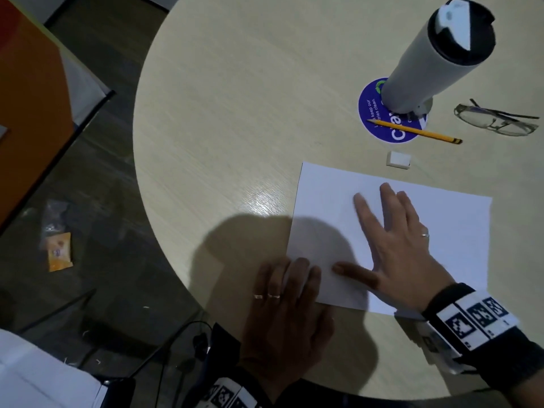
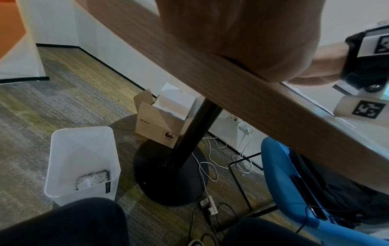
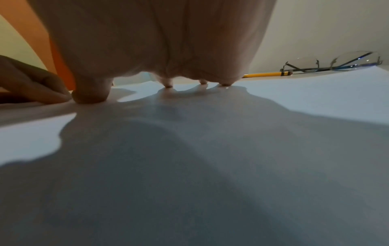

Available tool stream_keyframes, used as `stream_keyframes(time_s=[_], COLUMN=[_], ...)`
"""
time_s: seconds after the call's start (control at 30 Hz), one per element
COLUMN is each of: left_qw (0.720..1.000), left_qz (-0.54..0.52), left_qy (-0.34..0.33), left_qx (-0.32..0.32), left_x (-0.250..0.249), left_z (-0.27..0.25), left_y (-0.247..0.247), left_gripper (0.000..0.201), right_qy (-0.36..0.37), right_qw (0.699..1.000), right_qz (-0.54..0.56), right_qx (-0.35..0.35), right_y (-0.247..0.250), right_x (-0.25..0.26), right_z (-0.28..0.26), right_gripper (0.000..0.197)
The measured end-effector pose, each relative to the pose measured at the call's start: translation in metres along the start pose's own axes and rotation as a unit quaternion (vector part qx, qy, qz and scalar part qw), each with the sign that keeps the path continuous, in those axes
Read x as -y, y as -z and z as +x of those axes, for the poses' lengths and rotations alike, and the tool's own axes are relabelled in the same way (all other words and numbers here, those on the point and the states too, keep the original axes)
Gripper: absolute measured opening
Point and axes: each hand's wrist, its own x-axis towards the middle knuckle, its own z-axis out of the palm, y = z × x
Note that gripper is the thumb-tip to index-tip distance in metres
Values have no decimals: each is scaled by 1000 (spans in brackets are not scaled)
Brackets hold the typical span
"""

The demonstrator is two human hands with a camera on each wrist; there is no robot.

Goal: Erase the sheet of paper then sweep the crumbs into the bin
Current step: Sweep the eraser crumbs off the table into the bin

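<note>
1. Neither of your hands gripped anything: your right hand (image 1: pixel 394 245) lay flat on the sheet of paper (image 1: pixel 459 231) with its fingers (image 1: pixel 366 210) spread and straight, thumb out to the side, fingertips pressing the page.
2. Your left hand (image 1: pixel 288 313) rested palm-down at the table's near edge, its straight fingers overlapping the sheet's near left corner, close to your right thumb.
3. You had the sheet lying flat on the round wooden table (image 1: pixel 235 113), toward its near right side; no marks or crumbs could be made out on it.
4. Your white eraser (image 1: pixel 398 159) sat untouched just beyond the sheet's far edge, with the yellow pencil (image 1: pixel 418 131) a little farther off, lying across a blue round sticker (image 1: pixel 379 113).
5. A tall white travel tumbler (image 1: pixel 435 57) with a black lid stood upright on that sticker, closed, and folded glasses (image 1: pixel 497 119) lay to its right.
6. Your translucent bin (image 2: pixel 82 164) stood on the carpet below the table beside the black pedestal base (image 2: pixel 170 179), holding a small layer of dark specks and pale debris at the bottom.
7. An open cardboard box (image 2: pixel 160 119) stood behind the pedestal; its contents could not be told.
</note>
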Motion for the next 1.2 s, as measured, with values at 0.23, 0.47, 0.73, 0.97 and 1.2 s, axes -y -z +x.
stream_keyframes(time_s=[0.23, 0.47, 0.73, 0.97, 1.2], left_qw=[999, 990, 920, 942, 907], left_qz=[-12, -15, 118, 179, 161], left_qy=[25, -69, -279, 213, -247], left_qx=[33, 125, 249, 188, 300], left_x=[-5, -65, -53, 55, -49], left_z=[2, 102, 195, 138, 126], left_y=[6, 21, -27, 48, 2], left_gripper=[61, 57, 79, 98, 83], right_qy=[-71, -113, -110, -96, -85], right_qw=[990, 993, 992, 991, 991], right_qz=[91, 21, 48, 79, 78], right_qx=[-78, -7, -40, -40, -60], right_y=[13, -18, -31, -31, -42], right_x=[-9, -46, -56, -57, -65], right_z=[-14, -52, -45, -50, -49], right_gripper=[125, 120, 142, 138, 140])
